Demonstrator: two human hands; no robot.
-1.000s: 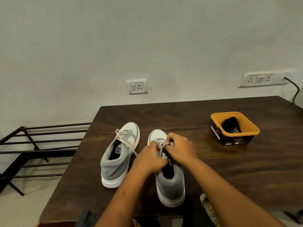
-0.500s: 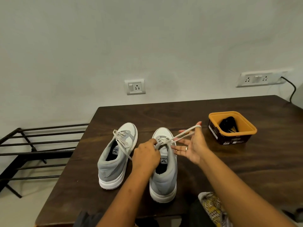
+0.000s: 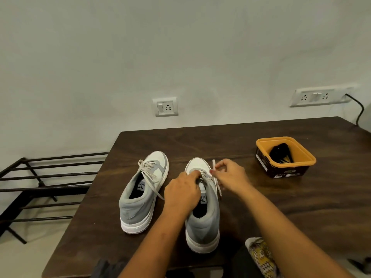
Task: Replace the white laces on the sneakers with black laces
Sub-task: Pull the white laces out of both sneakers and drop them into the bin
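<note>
Two grey and white sneakers stand side by side on the dark wooden table (image 3: 251, 197), toes toward the wall. The left sneaker (image 3: 143, 192) keeps its white lace tied, one end trailing to the right. On the right sneaker (image 3: 202, 217), my left hand (image 3: 183, 194) covers the tongue, its curled fingers at the lacing. My right hand (image 3: 230, 176) pinches the white lace (image 3: 214, 165) just right of the toe, one end sticking up. Black laces (image 3: 280, 152) lie in an orange tub (image 3: 285, 157) at the right.
A black metal rack (image 3: 44, 187) stands on the floor left of the table. Two wall sockets (image 3: 165, 106) sit above the far edge, with a black cable (image 3: 359, 109) hanging at the right. Patterned cloth (image 3: 261, 255) shows at the table's near edge.
My right hand had drawn a lace loop out to the right with spread fingers; it has come back toward the toe and now pinches the lace. The left hand stays on the tongue.
</note>
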